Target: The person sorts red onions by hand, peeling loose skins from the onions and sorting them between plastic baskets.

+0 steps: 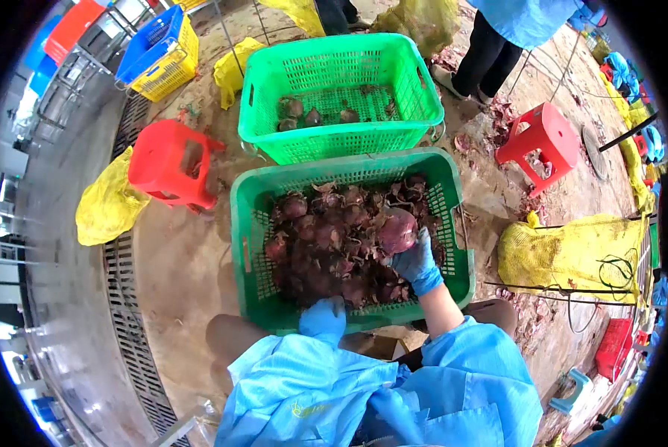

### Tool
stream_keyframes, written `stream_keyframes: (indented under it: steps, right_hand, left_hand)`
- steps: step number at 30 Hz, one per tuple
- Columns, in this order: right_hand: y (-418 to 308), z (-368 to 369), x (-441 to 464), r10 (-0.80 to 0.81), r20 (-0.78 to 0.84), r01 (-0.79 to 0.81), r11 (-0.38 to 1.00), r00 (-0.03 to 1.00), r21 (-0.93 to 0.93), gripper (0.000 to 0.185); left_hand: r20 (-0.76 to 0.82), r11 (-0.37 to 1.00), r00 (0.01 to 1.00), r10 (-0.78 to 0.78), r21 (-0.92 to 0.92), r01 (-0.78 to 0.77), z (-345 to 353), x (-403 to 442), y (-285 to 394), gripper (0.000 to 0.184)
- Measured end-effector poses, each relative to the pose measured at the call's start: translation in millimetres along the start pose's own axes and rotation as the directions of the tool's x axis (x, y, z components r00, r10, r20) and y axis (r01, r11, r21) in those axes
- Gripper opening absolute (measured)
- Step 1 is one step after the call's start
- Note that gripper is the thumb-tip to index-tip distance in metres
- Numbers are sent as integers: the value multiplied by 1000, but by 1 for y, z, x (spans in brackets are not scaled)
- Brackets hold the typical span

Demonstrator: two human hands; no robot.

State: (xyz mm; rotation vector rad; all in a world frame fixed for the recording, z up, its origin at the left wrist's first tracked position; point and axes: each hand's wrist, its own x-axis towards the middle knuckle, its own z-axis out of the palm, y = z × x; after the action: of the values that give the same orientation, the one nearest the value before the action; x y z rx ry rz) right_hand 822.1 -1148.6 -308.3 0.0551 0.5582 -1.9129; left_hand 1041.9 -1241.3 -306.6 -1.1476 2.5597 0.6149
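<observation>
A dark green plastic crate (246, 298) stands between my knees, heaped with red onions (326, 231) in loose, dry, dark skins. My right hand (416, 264), in a blue glove, grips one large purple-red onion (398, 229) above the heap at the crate's right side. Near the crate's front rim is my left hand (323, 319), also gloved in blue. Its fingers are curled closed, and whatever they may hold is hidden from this angle.
Just beyond, a bright green crate (341, 139) holds several onions. Red stools (171, 160) stand left and right. Yellow mesh sacks (565, 253), a blue basket on a yellow one (174, 71), a floor drain grate (129, 313) and a person in blue (524, 22) surround the crates.
</observation>
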Motion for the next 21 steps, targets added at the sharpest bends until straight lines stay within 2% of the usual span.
stream_keyframes:
  steps: [1,2,4,5,7,8,9,10,11,12,14,15,16,17,18,19,20,21]
  right_hand:
    - [7,4,-5,-36,-35,34,998,999,-53,73]
    - [12,14,-8,-73,-67,66,992,995,-107,76]
    - [16,35,-11,-110,-6,108,986,994,-129,82]
    - [18,47,-13,-238,10,228,916,971,-330,78]
    - [22,83,-26,-445,117,399,619,888,-677,77]
    - [24,85,-29,-441,137,409,612,887,-677,77]
    - [26,86,-31,-473,263,452,347,841,-822,77]
    - [28,86,-35,-468,385,460,52,796,-886,77]
    - [29,84,-39,-395,466,457,-122,792,-881,81]
    - [33,86,-45,-386,470,460,-125,794,-879,81]
    - [44,91,-56,-247,524,478,-227,815,-849,87]
    - [49,93,-62,-173,503,474,-182,847,-861,93]
    - [54,97,-67,-170,511,483,-184,842,-856,93]
    - [59,105,-73,-286,449,489,84,846,-868,92]
    - [62,110,-76,-383,355,489,345,853,-801,90]
    - [61,99,-73,-404,316,480,412,858,-775,85]
    - [60,97,-73,-377,259,435,524,889,-732,80]
    - [58,96,-78,-268,210,340,708,940,-619,78]
  left_hand:
    - [64,998,996,-66,15,66,-3,0,2,43]
    - [52,998,996,-68,5,68,-4,0,3,43]
    - [79,994,992,-102,-36,105,-5,-1,2,43]
    - [136,997,988,-69,-31,74,-5,2,-1,42]
    - [79,992,994,-73,-96,80,5,2,-7,46]
    - [33,986,997,-75,-148,79,16,8,-12,51]
    - [0,677,997,-79,-734,54,62,37,-25,53]
    - [-33,75,996,-84,-997,-26,104,65,-36,57]
    - [121,-200,989,88,-970,137,39,40,-13,57]
    - [268,-401,929,255,-845,354,-39,10,15,58]
    - [88,-595,888,452,-712,373,-67,2,35,54]
    - [-60,-463,928,367,-877,127,-53,7,35,55]
    - [-68,-465,929,363,-878,117,-54,2,31,55]
    - [-50,-430,933,356,-895,116,-59,-4,27,58]
    - [-29,-390,936,351,-913,118,-64,-7,23,62]
    - [-141,-433,912,386,-900,44,-66,-9,21,70]
    - [-137,-429,911,389,-902,48,-68,-11,19,70]
    - [-224,-381,891,394,-922,-64,-71,-12,18,76]
